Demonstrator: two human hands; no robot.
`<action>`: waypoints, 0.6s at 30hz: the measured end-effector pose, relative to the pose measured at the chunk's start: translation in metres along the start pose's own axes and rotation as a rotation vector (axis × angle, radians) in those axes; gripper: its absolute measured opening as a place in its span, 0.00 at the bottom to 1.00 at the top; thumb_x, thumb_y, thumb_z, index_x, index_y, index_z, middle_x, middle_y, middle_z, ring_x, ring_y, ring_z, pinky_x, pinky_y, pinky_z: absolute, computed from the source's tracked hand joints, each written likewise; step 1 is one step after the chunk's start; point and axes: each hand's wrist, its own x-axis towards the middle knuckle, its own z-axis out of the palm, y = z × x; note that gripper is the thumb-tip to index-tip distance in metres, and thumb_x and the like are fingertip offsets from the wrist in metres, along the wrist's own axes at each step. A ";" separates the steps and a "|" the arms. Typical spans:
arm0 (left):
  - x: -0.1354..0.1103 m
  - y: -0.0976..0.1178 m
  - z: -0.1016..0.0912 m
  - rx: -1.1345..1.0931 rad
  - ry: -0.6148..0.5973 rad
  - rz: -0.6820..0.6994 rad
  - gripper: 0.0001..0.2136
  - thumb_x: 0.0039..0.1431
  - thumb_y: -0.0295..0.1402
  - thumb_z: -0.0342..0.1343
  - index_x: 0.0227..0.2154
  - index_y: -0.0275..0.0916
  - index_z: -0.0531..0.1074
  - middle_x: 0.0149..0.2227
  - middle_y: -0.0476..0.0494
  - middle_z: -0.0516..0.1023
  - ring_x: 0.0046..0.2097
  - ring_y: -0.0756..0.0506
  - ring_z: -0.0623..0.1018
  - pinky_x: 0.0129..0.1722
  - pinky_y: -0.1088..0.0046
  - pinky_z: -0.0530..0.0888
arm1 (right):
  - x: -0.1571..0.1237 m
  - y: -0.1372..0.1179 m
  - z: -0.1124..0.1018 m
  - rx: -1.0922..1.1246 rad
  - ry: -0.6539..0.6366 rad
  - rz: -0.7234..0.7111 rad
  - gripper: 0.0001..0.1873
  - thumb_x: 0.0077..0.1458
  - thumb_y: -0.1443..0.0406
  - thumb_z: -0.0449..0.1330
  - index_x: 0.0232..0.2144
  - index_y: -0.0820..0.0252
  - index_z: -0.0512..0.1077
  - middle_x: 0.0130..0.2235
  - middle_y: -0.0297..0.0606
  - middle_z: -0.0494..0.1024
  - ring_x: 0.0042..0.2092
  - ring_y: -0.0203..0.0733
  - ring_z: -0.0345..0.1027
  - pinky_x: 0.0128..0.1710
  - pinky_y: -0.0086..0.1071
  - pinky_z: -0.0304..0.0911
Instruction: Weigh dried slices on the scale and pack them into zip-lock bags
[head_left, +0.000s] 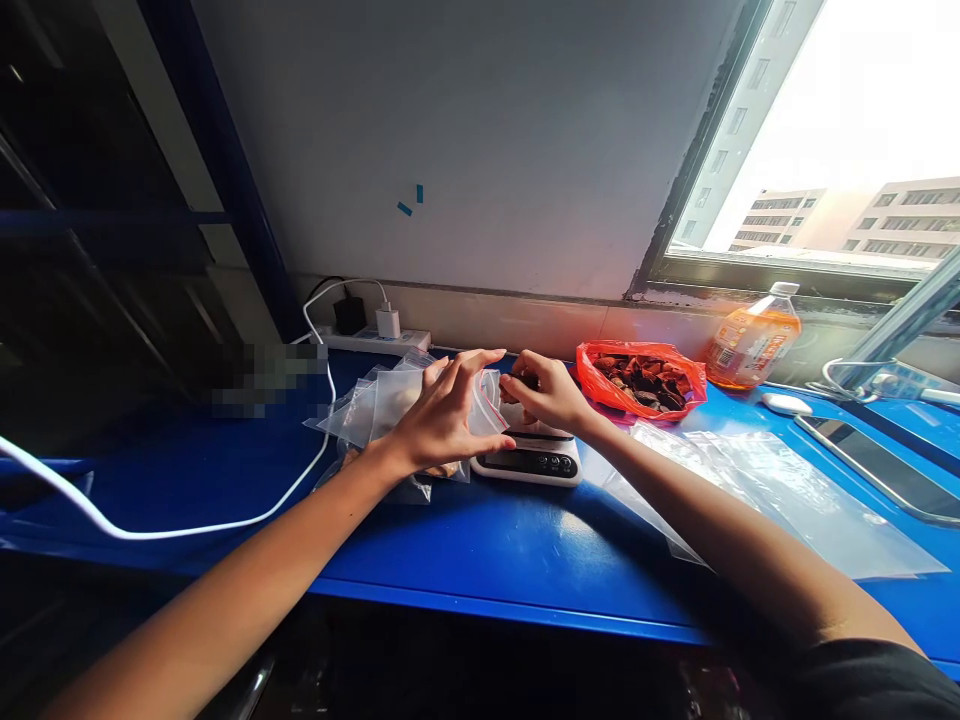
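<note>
My left hand (448, 412) has thumb and forefinger spread wide at the mouth of a clear zip-lock bag (489, 402) with a red seal line, holding it over a small white kitchen scale (526, 466). Close on the right, my right hand (551, 392) has its fingers curled around brown dried pieces (517, 389) at the bag's mouth. How many pieces are in the fingers I cannot tell. The scale's dark front panel faces me; my hands cover much of its top. More clear zip bags (360, 412), some with pale or brown contents, lie beside and under my left hand.
A red plastic bag (694, 385) full of dark dried pieces sits behind my right forearm. Flat clear bags (795, 500), a phone (881, 465) and an orange drink bottle (756, 340) are on the right. A white cable (225, 531) crosses the blue table's left side from a power strip (367, 341).
</note>
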 end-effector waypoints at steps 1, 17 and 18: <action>0.000 0.000 0.000 0.009 0.000 -0.022 0.49 0.41 0.48 0.68 0.62 0.49 0.43 0.60 0.34 0.63 0.59 0.32 0.68 0.59 0.43 0.59 | -0.001 -0.005 0.001 0.041 -0.004 -0.002 0.12 0.55 0.57 0.54 0.28 0.56 0.58 0.27 0.33 0.77 0.17 0.32 0.64 0.17 0.26 0.55; 0.002 0.006 0.004 -0.013 0.051 -0.214 0.51 0.38 0.44 0.71 0.61 0.49 0.42 0.60 0.36 0.62 0.58 0.33 0.69 0.57 0.49 0.62 | 0.023 -0.026 0.030 -0.189 0.134 0.078 0.10 0.49 0.61 0.55 0.35 0.55 0.66 0.23 0.29 0.70 0.24 0.35 0.61 0.24 0.28 0.51; 0.002 0.005 0.004 -0.012 0.055 -0.208 0.52 0.38 0.45 0.71 0.61 0.49 0.42 0.61 0.36 0.62 0.58 0.33 0.69 0.57 0.49 0.62 | 0.023 -0.028 0.030 -0.182 0.133 0.098 0.10 0.49 0.60 0.55 0.36 0.55 0.66 0.24 0.30 0.71 0.25 0.36 0.62 0.24 0.28 0.51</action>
